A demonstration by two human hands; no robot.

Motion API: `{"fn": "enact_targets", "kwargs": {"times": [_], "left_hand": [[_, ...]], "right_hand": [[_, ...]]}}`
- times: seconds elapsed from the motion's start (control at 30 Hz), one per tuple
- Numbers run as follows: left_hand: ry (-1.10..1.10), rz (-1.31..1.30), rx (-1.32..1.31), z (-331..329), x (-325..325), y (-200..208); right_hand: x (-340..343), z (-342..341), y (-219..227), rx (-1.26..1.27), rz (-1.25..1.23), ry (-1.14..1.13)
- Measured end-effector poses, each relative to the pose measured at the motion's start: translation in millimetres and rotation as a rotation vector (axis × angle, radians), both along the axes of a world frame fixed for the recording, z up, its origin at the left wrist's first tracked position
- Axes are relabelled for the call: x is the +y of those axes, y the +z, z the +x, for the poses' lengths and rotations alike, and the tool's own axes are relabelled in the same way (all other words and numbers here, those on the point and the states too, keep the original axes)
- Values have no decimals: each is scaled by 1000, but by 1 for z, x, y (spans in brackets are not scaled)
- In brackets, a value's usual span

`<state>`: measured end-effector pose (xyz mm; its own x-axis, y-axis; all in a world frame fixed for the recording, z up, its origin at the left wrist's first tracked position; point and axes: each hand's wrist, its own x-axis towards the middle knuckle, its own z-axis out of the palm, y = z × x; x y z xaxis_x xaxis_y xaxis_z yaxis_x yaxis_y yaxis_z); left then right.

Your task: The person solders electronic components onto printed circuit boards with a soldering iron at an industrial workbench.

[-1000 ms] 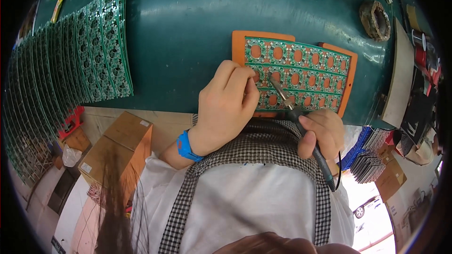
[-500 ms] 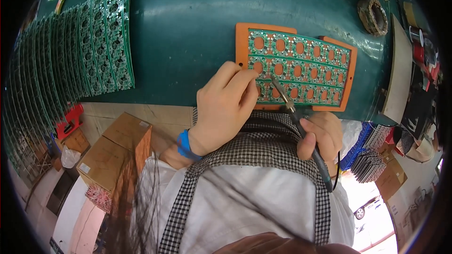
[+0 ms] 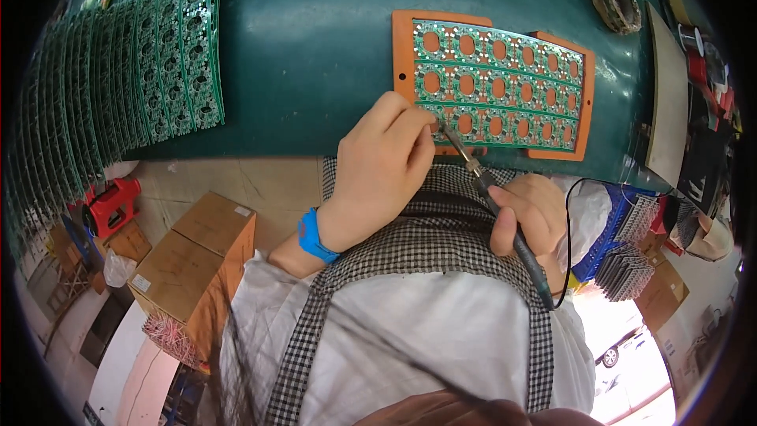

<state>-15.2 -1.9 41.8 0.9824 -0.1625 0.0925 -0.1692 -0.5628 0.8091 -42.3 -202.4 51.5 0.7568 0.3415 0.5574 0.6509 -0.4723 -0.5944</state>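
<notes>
A green circuit board panel [image 3: 482, 65], with rows of round holes, lies in an orange holder tray [image 3: 403, 55] on the bench. My right hand [image 3: 530, 217] grips a soldering iron [image 3: 481, 179] like a pen, its tip pointing far-left at the panel's nearest row, close to the left end. Beside the tip, my left hand [image 3: 385, 150] is closed, thumb and index finger pinched over the near-left corner of the panel. Whatever sits between those fingertips is too small or hidden to make out. A blue wristband [image 3: 314, 238] circles my left wrist.
Many similar panels [image 3: 169, 55] stand in a long row at the left of the green bench [image 3: 307, 55]. A brown ring-shaped roll [image 3: 615, 2] lies at the far right. Cardboard boxes [image 3: 201, 237] sit below at left; a black cord [image 3: 569, 244] trails from the iron.
The whole view has shifted, so the bench appears higher. Relative to the panel, the iron's tip and my left fingers have moved from the middle row to the nearest row.
</notes>
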Motion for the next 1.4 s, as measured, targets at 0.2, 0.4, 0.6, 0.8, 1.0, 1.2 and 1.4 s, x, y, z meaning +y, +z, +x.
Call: {"fn": "enact_targets", "kwargs": {"times": [0.2,0.4,0.6,0.8,1.0,1.2,1.4], "left_hand": [[76,-26,48,-13,9,3],[64,18,-4,-16,9,-3],[53,32,-17,-14,10,-3],[51,12,-10,-13,9,-3],[108,80,-62,-7,16,2],[184,22,-115,11,12,-3],[151,58,-120,15,7,-5]], "right_hand": [[4,-6,-2,-16,53,-30],[12,-3,-3,27,14,6],[14,-3,-1,8,26,-11],[16,-2,-3,19,38,-4],[12,2,0,-22,36,-18],[17,17,8,49,18,-102],[22,26,6,98,18,-96]]}}
